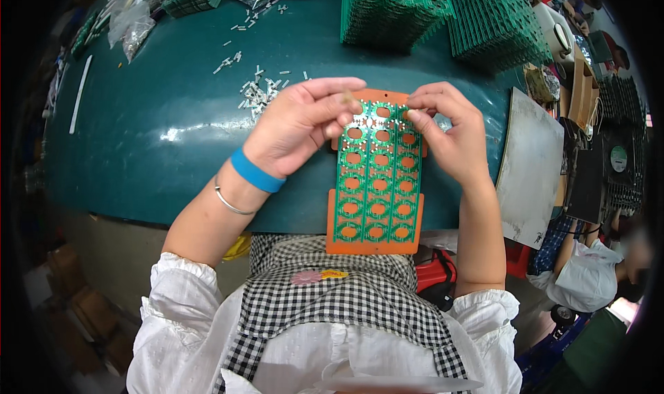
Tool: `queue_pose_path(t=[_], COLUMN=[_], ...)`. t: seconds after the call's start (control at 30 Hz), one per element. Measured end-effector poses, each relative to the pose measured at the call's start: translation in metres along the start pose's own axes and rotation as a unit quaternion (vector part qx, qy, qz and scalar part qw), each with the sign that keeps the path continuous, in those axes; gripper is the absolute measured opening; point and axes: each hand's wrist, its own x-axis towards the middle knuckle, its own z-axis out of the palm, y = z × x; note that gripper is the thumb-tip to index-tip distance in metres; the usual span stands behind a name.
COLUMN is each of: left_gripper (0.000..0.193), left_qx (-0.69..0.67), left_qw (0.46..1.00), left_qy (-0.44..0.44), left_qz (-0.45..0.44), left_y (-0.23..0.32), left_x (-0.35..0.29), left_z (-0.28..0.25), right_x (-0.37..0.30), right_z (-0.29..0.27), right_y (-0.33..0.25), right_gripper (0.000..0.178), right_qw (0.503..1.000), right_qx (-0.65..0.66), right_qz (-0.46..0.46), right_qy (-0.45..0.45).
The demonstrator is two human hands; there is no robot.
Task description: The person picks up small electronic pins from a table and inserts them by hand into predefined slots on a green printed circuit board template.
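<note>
A green circuit board panel (pixel 373 172) with rows of oval cutouts lies on an orange plate (pixel 373 247) in front of me. The plate overhangs the table's near edge. My left hand (pixel 297 121) is above the panel's upper left corner, thumb and index finger pinched together; a small blurred thing seems to be at their tips. At the upper right corner my right hand (pixel 449 127) has its thumb and fingertips closed close to the board; what they hold is hidden. Small white parts (pixel 256 93) lie loose beyond my left hand.
Tall stacks of green panels (pixel 394 13) stand at the back right. A plastic bag of small parts (pixel 137 34) and a white strip (pixel 81 94) are at the left. On the right are a grey board (pixel 529 166) and another person's arm (pixel 568 245).
</note>
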Motion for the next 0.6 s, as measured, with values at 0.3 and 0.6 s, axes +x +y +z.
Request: queue_pose_path(t=[0.3, 0.6], left_gripper=[0.018, 0.017], left_qx=[-0.088, -0.103], left_qw=[0.995, 0.991], left_qy=[0.002, -0.063], left_qz=[-0.041, -0.049], left_y=[-0.027, -0.028], left_x=[0.004, -0.001], left_z=[-0.002, -0.007], right_x=[0.002, 0.008], right_z=[0.029, 0.033], right_y=[-0.026, -0.034], right_gripper=[0.009, 0.017], right_qw=[0.986, 0.989], right_qx=[0.169, 0.143], right_qz=[0.012, -0.011], right_qy=[0.001, -0.019])
